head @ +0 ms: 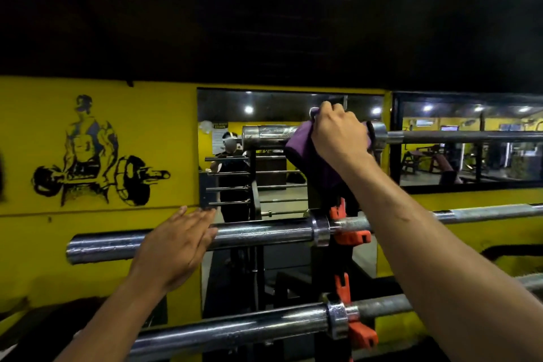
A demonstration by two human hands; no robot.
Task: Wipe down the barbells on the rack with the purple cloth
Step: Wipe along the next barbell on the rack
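Three chrome barbells lie level on a black rack [342, 247] with orange hooks. My right hand [338, 132] grips the purple cloth [305, 153] around the sleeve of the top barbell [264, 135], close to its collar; the cloth's loose end hangs below. My left hand [176, 244] rests with straight fingers on the sleeve of the middle barbell [258, 231]. The bottom barbell [235, 329] runs across the lower part of the view, under both forearms.
A yellow wall [164, 132] with a black weightlifter mural stands right behind the rack. A mirror [282, 185] behind the bars reflects the rack and a person. A dark-framed window [470, 156] at the right shows gym machines.
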